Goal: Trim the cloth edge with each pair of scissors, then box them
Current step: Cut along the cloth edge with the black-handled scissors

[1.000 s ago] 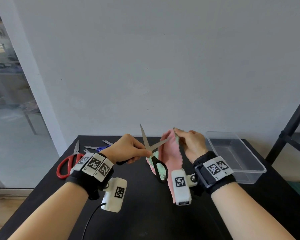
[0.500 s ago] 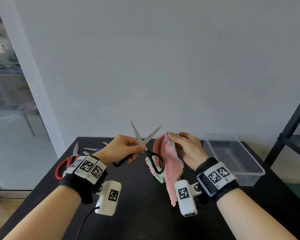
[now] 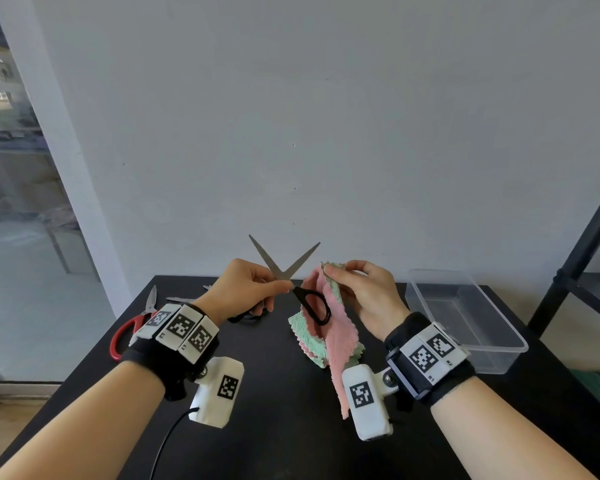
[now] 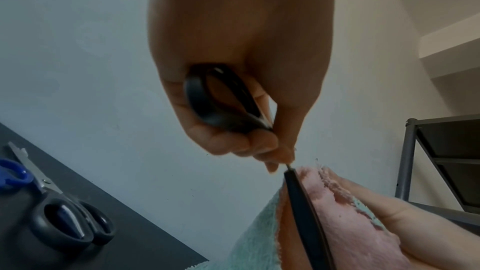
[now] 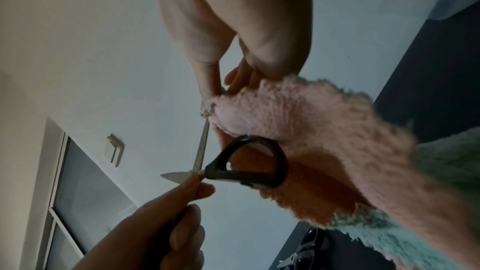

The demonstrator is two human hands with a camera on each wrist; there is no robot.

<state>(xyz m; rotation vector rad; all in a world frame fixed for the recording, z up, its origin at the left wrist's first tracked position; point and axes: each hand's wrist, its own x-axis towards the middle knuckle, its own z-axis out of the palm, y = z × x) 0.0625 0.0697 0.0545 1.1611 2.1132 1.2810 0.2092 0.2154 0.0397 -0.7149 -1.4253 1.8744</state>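
Holding the black-handled scissors (image 3: 293, 285) near their pivot, the left hand (image 3: 243, 289) has one handle loop tucked in its curled fingers, blades spread wide and pointing up. The right hand (image 3: 364, 296) pinches the top edge of the pink-and-green cloth (image 3: 336, 337), which hangs just beside the blades above the desk (image 3: 274, 427). Red scissors (image 3: 132, 327) lie far left; the clear box (image 3: 465, 320) sits right.
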